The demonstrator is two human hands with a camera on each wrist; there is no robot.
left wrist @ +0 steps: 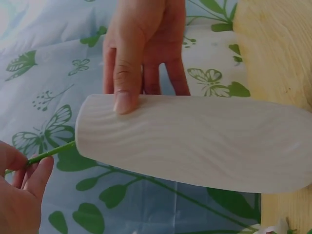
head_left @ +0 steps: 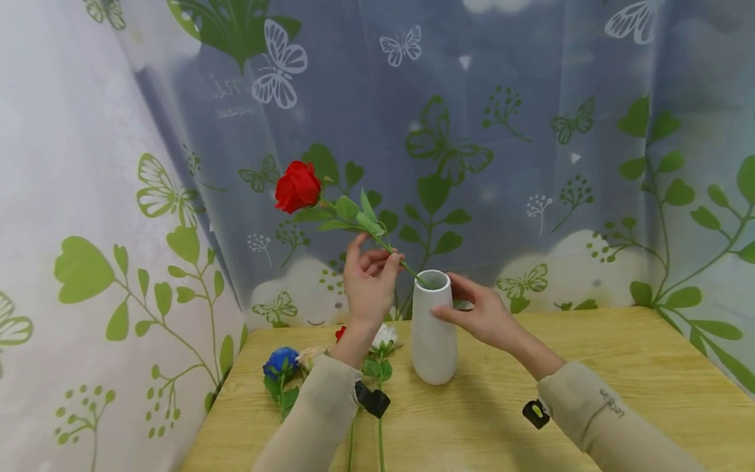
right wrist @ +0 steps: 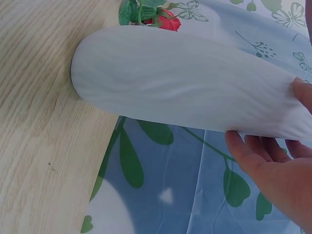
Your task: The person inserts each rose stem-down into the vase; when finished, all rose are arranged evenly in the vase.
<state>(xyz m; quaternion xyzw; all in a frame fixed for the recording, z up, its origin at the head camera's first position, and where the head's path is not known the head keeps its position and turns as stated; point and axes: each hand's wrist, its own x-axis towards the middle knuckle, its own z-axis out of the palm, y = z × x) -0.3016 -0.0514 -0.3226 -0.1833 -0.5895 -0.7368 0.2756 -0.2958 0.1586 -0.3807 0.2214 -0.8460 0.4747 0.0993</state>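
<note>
A red artificial rose (head_left: 297, 187) leans to the upper left, its green stem (left wrist: 51, 149) pinched between the thumb and fingers of my left hand (head_left: 373, 288). The stem's lower end enters the mouth of a tall white vase (head_left: 435, 341); the vase wall hides its tip in the left wrist view. My right hand (head_left: 486, 316) holds the vase near its rim, thumb on the near side and fingers around the far side. Upright on the table, the vase shows a rippled surface in both wrist views.
Left of the vase, a blue flower (head_left: 280, 362), a cream flower (head_left: 309, 356) and a white flower (head_left: 386, 336) lie on the wooden table (head_left: 501, 426). Another red flower (right wrist: 168, 21) is partly hidden. A patterned curtain (head_left: 366, 98) hangs close behind the table.
</note>
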